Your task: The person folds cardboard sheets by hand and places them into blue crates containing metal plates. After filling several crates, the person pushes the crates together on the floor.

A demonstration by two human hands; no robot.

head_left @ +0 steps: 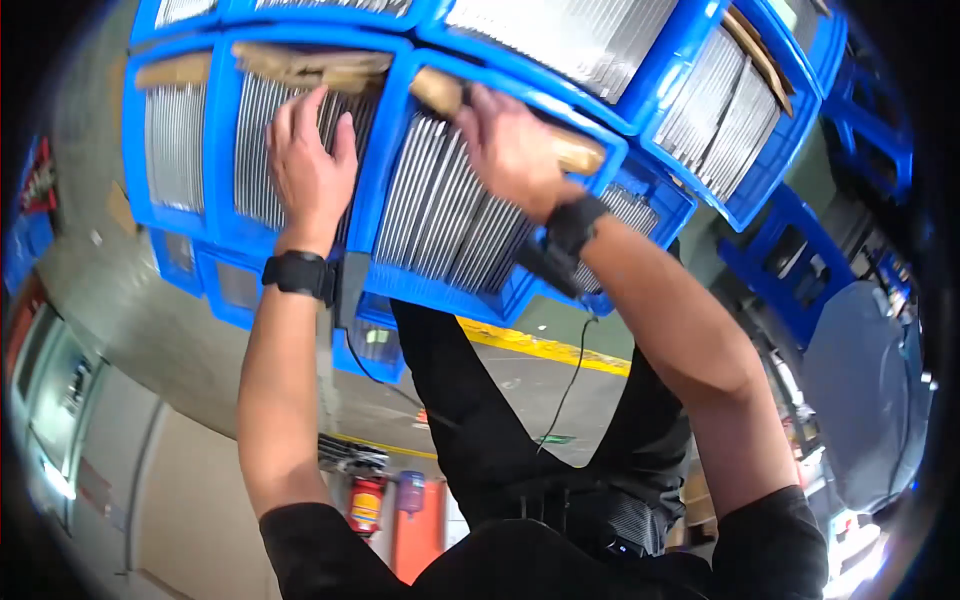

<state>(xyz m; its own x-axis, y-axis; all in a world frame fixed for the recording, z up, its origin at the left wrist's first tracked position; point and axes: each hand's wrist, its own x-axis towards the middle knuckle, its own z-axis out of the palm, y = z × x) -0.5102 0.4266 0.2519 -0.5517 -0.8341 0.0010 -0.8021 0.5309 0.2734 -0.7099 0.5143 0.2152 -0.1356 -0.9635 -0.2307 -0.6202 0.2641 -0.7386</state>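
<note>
The crates (pixel 380 170) are bright blue, and the metal strips (pixel 450 210) inside them are silver-grey — they make a pattern of fine parallel lines. The cardboard pieces (pixel 300 65) on top are brown. Both wristbands (pixel 298 272) are black. The floor line (pixel 540 347) is yellow — the sleeves (pixel 770 540) are black.

The left hand (pixel 308 165) lies flat, fingers spread, on the silver metal strips (pixel 262 150) packed on edge in a blue plastic crate (pixel 222 140). The right hand (pixel 512 150) rests on a brown cardboard strip (pixel 580 155) at the far edge of the adjacent blue crate (pixel 440 290), which holds more ribbed metal strips (pixel 450 215). Each wrist carries a black wristband (pixel 298 272). Further blue crates (pixel 690 60) surround both.
</note>
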